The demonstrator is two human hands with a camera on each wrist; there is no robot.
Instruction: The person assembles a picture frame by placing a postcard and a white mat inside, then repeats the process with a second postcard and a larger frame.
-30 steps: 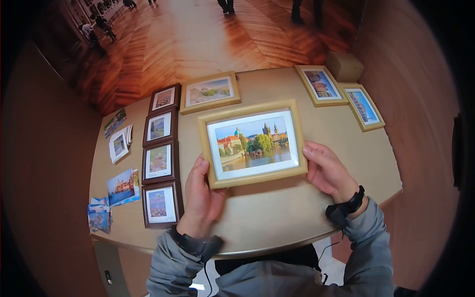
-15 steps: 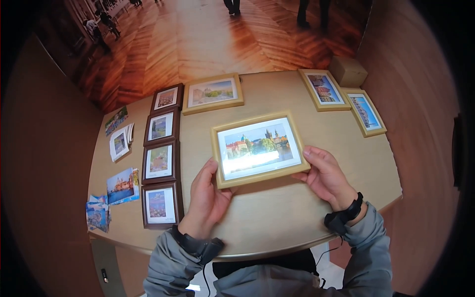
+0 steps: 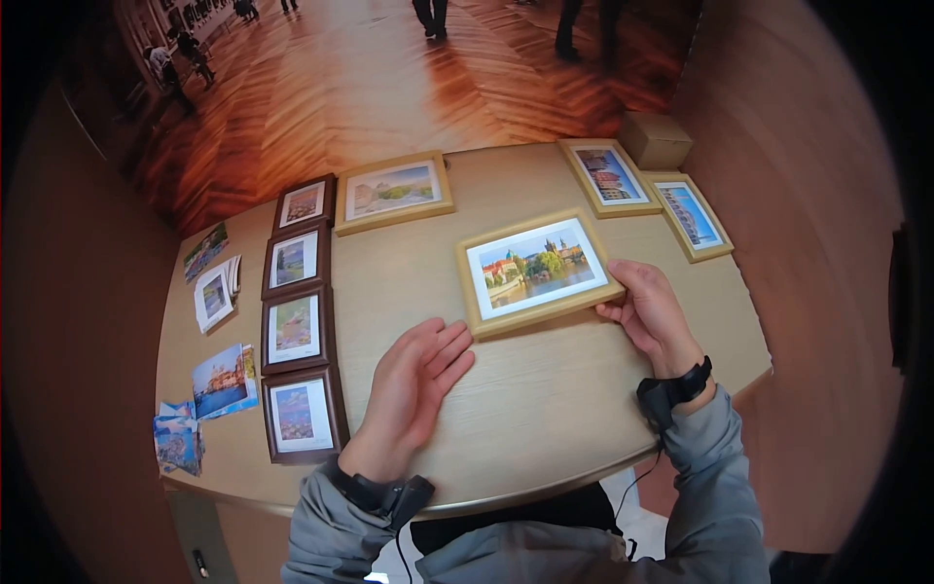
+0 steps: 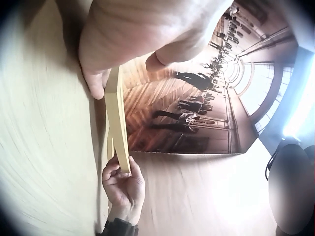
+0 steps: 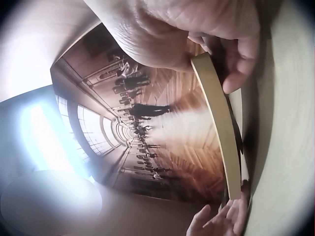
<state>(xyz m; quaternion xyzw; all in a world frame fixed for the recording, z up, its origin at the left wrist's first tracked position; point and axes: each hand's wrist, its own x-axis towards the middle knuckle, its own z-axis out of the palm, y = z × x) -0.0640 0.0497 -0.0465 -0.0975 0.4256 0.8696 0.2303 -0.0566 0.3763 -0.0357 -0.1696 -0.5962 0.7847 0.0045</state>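
Note:
A light wood frame (image 3: 533,271) with a picture of a riverside town is tilted just above the table, its picture facing up. My right hand (image 3: 654,316) pinches its right edge, thumb on top and fingers beneath. At the frame's lower left corner is my left hand (image 3: 409,384), palm turned inward, fingers extended and thumb off the frame; whether the fingertips touch it I cannot tell. The left wrist view shows the frame's edge (image 4: 116,123) side on, with the right hand (image 4: 124,189) at the far end.
Several dark frames (image 3: 296,328) stand in a column on the left, beside loose prints (image 3: 222,380). A light frame (image 3: 394,193) lies at the back left, two more (image 3: 608,177) at the back right by a box (image 3: 656,141). The table's front edge (image 3: 506,494) is near my body.
The held frame has moved to the right and away from me. My left hand has loosened its grip and its thumb has come off the frame, while my right hand keeps its hold.

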